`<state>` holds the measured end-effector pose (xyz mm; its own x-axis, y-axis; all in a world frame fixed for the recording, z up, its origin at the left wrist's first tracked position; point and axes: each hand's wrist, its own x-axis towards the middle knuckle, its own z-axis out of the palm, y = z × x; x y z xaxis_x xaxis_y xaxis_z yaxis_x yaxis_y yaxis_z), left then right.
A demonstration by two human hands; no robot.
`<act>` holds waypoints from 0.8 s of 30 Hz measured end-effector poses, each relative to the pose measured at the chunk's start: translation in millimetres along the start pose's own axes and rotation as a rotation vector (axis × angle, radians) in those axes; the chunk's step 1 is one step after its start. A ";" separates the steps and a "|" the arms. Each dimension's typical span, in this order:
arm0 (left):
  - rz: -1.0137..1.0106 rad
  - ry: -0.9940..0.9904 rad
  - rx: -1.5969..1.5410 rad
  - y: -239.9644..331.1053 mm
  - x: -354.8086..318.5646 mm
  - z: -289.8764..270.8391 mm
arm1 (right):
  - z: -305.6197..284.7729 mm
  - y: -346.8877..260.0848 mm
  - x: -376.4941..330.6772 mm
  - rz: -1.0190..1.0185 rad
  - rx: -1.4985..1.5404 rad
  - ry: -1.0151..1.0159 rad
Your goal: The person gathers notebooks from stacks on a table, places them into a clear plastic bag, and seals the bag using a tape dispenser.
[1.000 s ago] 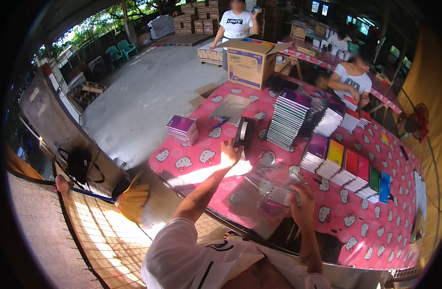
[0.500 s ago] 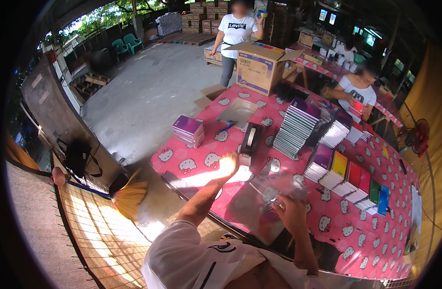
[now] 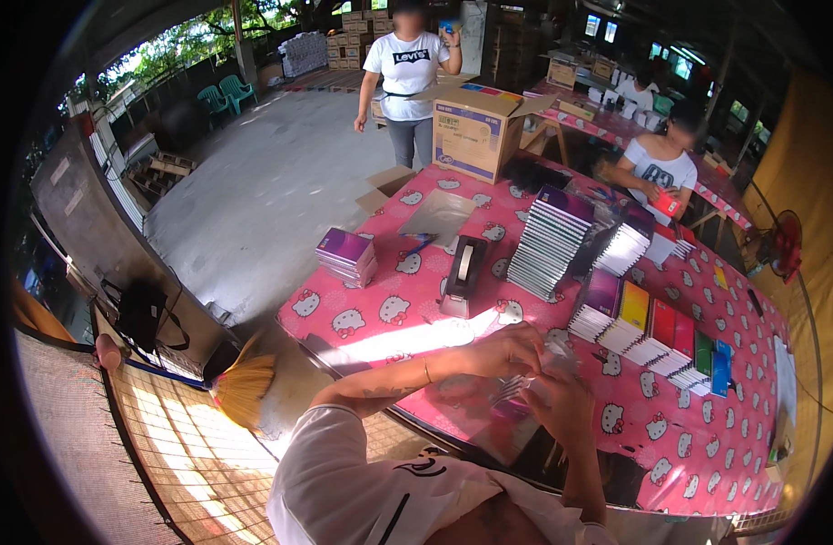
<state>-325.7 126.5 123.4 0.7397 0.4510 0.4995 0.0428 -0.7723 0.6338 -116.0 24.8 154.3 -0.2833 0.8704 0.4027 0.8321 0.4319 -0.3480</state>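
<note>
My right hand [image 3: 564,409] is closed on a clear plastic bag [image 3: 475,391] at the table's near edge. Inside the bag, partly hidden by the fingers, is a small bundle of spiral notebooks [image 3: 510,397]. My left hand [image 3: 507,352] is over the bag's far end, its bent fingers drawn together close to my right fingertips. Whatever sits between the left fingers is too small to make out. Beyond my left hand stands a black tape dispenser [image 3: 463,277] with a pale roll.
A stack of purple notebooks [image 3: 346,257] stands at the left edge of the pink table [image 3: 552,490]. Tall spiral notebooks [image 3: 551,241] and a coloured row [image 3: 650,327] are to the right. One person stands behind an open carton [image 3: 471,136]; another sits at right holding a red notebook [image 3: 666,203].
My left hand has moved from the tape dispenser rightward to the plastic bag, beside my right hand. The standing person's raised arm has shifted, and the view has turned slightly.
</note>
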 end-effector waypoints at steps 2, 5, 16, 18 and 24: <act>0.025 0.028 0.001 8.7 3.8 4.1 | -6.7 24.8 -10.7 0.107 0.030 0.175; 0.047 0.072 0.115 12.7 13.1 8.8 | 22.4 109.2 -51.7 0.600 1.069 0.200; 0.082 0.055 0.228 -29.0 18.5 69.9 | 81.8 73.4 -47.1 0.407 1.079 -0.129; -0.057 0.077 0.173 -32.5 17.7 80.4 | 83.9 75.6 -46.2 0.352 1.131 -0.098; -0.516 0.142 -0.212 -32.4 4.7 84.1 | 59.3 61.8 -29.6 0.502 1.264 -0.164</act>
<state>-267.2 116.0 55.5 0.5602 0.8129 0.1593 0.2279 -0.3362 0.9138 -84.6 39.8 70.7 -0.2093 0.9755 -0.0680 -0.1120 -0.0930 -0.9894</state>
